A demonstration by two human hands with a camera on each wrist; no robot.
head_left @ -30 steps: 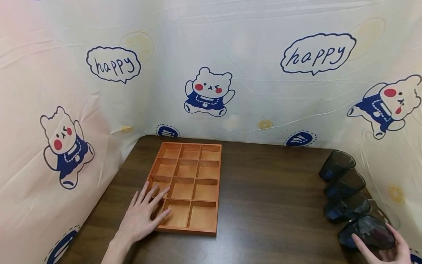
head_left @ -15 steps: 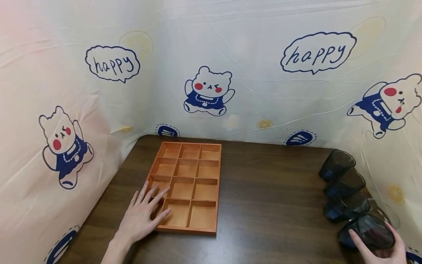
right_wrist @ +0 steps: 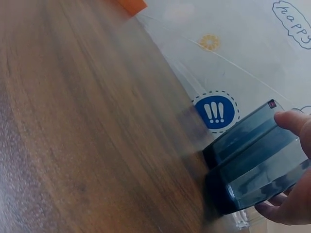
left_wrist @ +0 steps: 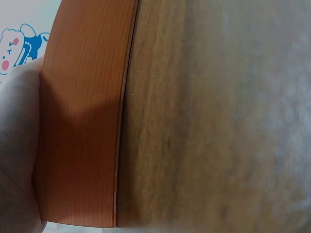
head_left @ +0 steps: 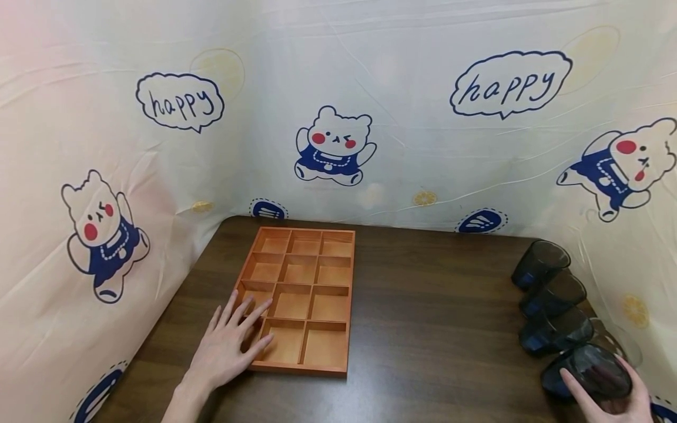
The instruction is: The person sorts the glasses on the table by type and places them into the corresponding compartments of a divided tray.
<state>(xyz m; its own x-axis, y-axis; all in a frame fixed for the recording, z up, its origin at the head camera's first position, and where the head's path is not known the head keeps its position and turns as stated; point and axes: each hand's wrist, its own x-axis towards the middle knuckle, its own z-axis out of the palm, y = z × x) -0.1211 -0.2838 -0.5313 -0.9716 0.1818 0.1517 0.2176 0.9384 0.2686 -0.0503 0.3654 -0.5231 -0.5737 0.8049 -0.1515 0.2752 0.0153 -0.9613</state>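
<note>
My left hand (head_left: 224,349) rests with spread fingers on the near left corner of a wooden divided tray (head_left: 298,369). In the left wrist view, the palm lies against the tray's orange-brown side wall (left_wrist: 87,121). At the lower right, my right hand (head_left: 636,399) grips a dark blue-grey glass tumbler (head_left: 597,376), thumb on one side and fingers on the other. The right wrist view has this tumbler (right_wrist: 257,187) low by the tabletop, overlapping a similar glass (right_wrist: 243,131) behind it. The tray's compartments hold nothing visible; its near left compartment is partly hidden by the hand.
Several more dark glasses (head_left: 542,264) stand in a row along the table's right edge. A clear glass piece (head_left: 629,346) shows beside the held tumbler. The brown wooden table (head_left: 433,305) is bordered by a printed cloth (head_left: 412,147) at the back and sides.
The right thumb and fingers have shifted slightly left around the tumbler. The left hand, tray and other glasses have stayed in place.
</note>
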